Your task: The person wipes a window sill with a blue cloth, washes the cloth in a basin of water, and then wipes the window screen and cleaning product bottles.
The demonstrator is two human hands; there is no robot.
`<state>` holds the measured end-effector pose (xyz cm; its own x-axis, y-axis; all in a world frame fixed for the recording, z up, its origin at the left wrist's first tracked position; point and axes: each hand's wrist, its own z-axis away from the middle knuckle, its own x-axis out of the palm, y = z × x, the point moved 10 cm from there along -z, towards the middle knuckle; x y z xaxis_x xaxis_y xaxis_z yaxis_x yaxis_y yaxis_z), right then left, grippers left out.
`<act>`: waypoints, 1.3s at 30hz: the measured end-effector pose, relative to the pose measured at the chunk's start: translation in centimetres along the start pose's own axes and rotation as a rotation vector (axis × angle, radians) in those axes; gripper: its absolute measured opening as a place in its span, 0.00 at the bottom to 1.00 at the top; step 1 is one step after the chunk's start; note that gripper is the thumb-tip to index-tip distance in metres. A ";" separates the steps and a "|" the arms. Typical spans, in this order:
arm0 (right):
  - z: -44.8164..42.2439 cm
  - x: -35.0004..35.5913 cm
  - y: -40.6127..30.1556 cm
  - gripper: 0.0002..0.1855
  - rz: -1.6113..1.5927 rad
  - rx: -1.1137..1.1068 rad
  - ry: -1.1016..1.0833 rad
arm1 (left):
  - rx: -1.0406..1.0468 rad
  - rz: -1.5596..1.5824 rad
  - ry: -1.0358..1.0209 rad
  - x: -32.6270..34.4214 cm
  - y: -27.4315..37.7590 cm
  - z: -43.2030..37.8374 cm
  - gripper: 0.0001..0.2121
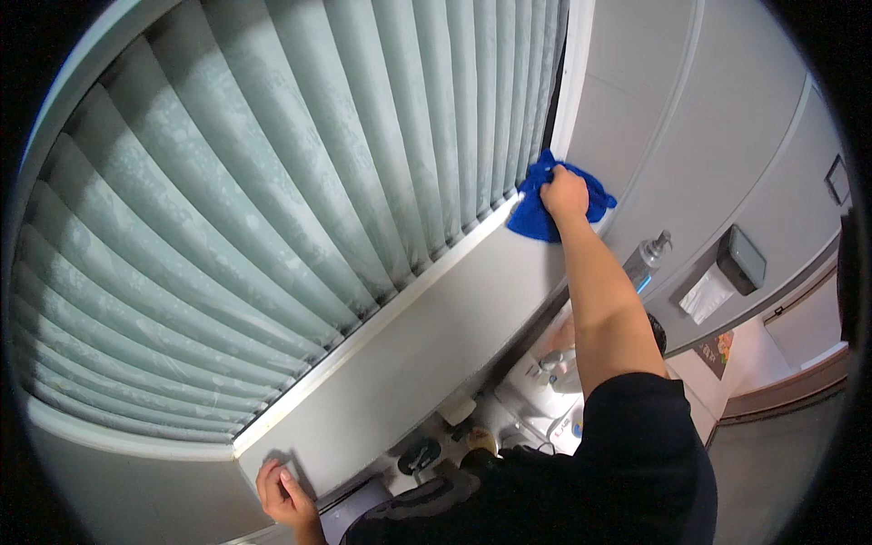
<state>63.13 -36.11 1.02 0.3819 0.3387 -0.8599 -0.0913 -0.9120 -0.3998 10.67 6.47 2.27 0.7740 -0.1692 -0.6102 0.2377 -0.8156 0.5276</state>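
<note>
My right hand (567,193) grips a blue cloth (535,218) at the far right corner of a window sill (409,347), where the white window frame (381,311) meets the wall. Part of the cloth spreads past my fingers onto the wall side. Behind the frame hang pale green vertical blind slats (293,163) with whitish blotches and dark marks along their lower ends. My left hand (286,494) is at the near left end of the sill, fingers curled and seemingly holding nothing; whether it rests on the sill cannot be told.
Right of my arm stands a pump bottle (647,259). A grey tissue dispenser (742,259) with a tissue hanging out is on the wall. Below the sill are a white basin area (538,388), a dark round object (419,455) and several small items, partly hidden by my black-sleeved arm.
</note>
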 end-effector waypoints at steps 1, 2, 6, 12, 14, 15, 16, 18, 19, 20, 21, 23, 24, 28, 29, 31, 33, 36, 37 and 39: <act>-0.3 -1.1 0.9 0.16 -0.122 0.021 0.037 | -0.001 -0.002 0.001 0.0 -0.2 0.1 0.08; -0.7 -2.7 2.6 0.15 -0.301 0.104 0.189 | -0.011 0.015 -0.015 0.3 -0.5 0.0 0.08; 0.6 -12.5 1.2 0.13 -0.752 -0.085 0.613 | 0.073 -0.014 -0.020 0.3 0.8 -0.3 0.09; 1.9 -28.3 -7.2 0.24 0.091 -0.729 1.106 | 0.025 -0.054 -0.044 0.6 0.6 -0.4 0.10; -2.7 -25.9 -5.6 0.28 0.501 -0.572 0.868 | -0.071 -0.066 -0.069 0.9 -0.1 -0.4 0.10; -3.1 -23.8 -4.8 0.28 0.602 -0.583 0.758 | -0.035 -0.089 -0.092 0.9 0.9 -0.7 0.10; -2.6 -21.9 -4.3 0.27 0.604 -0.635 0.713 | 0.003 -0.119 -0.115 0.9 2.2 -1.3 0.11; -2.3 -17.4 -3.6 0.23 0.670 -0.709 0.581 | 0.037 -0.168 -0.145 0.9 3.0 -1.4 0.11; -1.9 -14.9 -3.2 0.21 0.685 -0.781 0.485 | 0.030 -0.176 -0.136 0.8 2.8 -1.3 0.12; -1.4 -12.0 -2.3 0.21 0.710 -0.824 0.359 | 0.023 -0.185 -0.127 0.8 2.4 -1.2 0.12; -0.7 -9.5 -1.1 0.22 0.749 -0.849 0.282 | -0.016 -0.160 -0.097 0.6 1.7 -0.9 0.11; 0.6 -4.8 2.0 0.21 0.839 -0.927 0.101 | -0.095 -0.116 -0.027 0.2 -0.1 -0.2 0.10; 0.5 -3.5 3.8 0.20 0.794 -0.922 0.017 | -0.067 -0.125 -0.016 0.3 -0.2 -0.1 0.10; 0.2 -3.7 2.7 0.18 0.729 -0.975 -0.159 | -0.031 -0.119 -0.019 -0.1 0.1 -0.1 0.09; -0.5 -4.3 2.9 0.16 0.718 -0.962 -0.083 | -0.039 -0.098 -0.039 0.2 0.5 -0.5 0.09; -2.0 -8.4 1.5 0.16 0.569 -0.782 0.070 | -0.012 -0.030 -0.186 1.2 3.0 -1.7 0.11; -1.6 -12.8 -0.7 0.15 0.729 -0.847 0.335 | 0.086 0.056 -0.317 3.2 6.1 -3.5 0.14; -1.4 -14.7 -2.3 0.15 0.623 -0.880 0.536 | 0.284 0.110 -0.568 8.0 11.8 -6.5 0.21; -1.3 -14.2 -2.4 0.15 0.619 -0.858 0.510 | 0.376 0.110 -0.648 9.7 14.3 -7.1 0.23; -1.1 -12.0 -1.2 0.13 0.585 -0.976 0.413 | 0.585 0.174 -0.766 13.9 18.9 -7.3 0.28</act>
<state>59.64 -39.33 12.14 0.7959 -0.1201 -0.5934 0.3158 -0.7538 0.5762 30.18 -7.22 8.10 0.1306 -0.4580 -0.8793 -0.3326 -0.8558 0.3963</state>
